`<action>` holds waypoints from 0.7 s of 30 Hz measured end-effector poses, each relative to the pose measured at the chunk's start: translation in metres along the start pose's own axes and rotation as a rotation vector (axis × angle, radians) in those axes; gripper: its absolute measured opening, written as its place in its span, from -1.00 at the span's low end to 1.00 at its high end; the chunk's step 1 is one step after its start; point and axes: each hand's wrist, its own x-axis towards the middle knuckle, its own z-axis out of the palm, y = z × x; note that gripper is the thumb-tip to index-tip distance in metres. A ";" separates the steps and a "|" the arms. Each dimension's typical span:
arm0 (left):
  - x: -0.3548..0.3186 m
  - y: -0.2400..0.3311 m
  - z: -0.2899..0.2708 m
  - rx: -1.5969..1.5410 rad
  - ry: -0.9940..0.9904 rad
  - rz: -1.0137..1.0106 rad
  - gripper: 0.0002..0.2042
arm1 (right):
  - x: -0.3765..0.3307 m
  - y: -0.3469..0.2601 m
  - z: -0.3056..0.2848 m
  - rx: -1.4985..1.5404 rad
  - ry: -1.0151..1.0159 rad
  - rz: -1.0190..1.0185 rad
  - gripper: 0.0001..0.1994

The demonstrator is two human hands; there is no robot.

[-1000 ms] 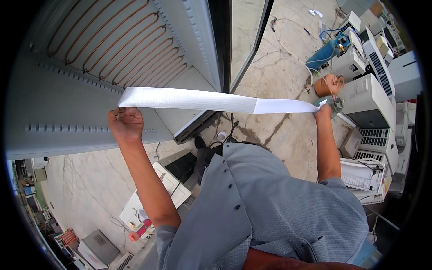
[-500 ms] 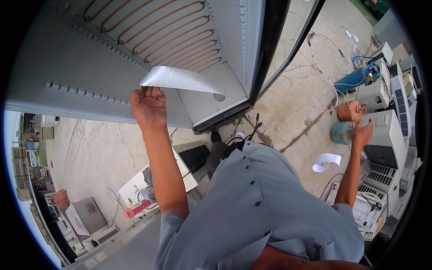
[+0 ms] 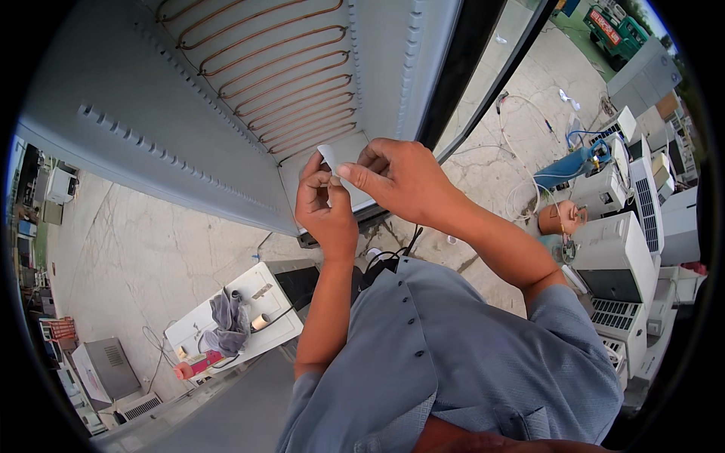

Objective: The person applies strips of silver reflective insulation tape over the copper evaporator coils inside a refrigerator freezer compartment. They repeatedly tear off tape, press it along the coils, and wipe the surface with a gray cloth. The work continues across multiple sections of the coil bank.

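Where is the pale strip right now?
In the head view, just left of centre, the pale strip is at the fingertips of the left hand and right hand, in front of the open cabinet.

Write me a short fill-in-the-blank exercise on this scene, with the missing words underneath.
1. The small white strip is at the ____ of the left hand and right hand, not in either palm.
2. The looping copper tubes are ____ the open cabinet, not outside it.
3. Farther from the person than the orange cylinder is a longer cylinder coloured ____.
4. Down the front of the grey shirt runs a row of dark ____.

Missing words: fingers; inside; blue; buttons.
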 end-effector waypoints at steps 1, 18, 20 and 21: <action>-0.005 0.000 0.003 0.104 -0.041 0.067 -0.94 | 0.006 0.001 -0.001 -0.080 -0.053 0.017 -0.45; -0.033 -0.011 0.069 0.349 -0.255 0.475 -0.83 | 0.012 0.022 -0.057 0.105 -0.083 0.343 -0.59; -0.033 -0.011 0.077 0.377 -0.273 0.519 -0.80 | 0.010 0.040 -0.060 0.129 -0.031 0.328 -0.61; -0.035 -0.011 0.078 0.362 -0.287 0.494 -0.79 | 0.009 0.042 -0.062 0.113 -0.019 0.310 -0.64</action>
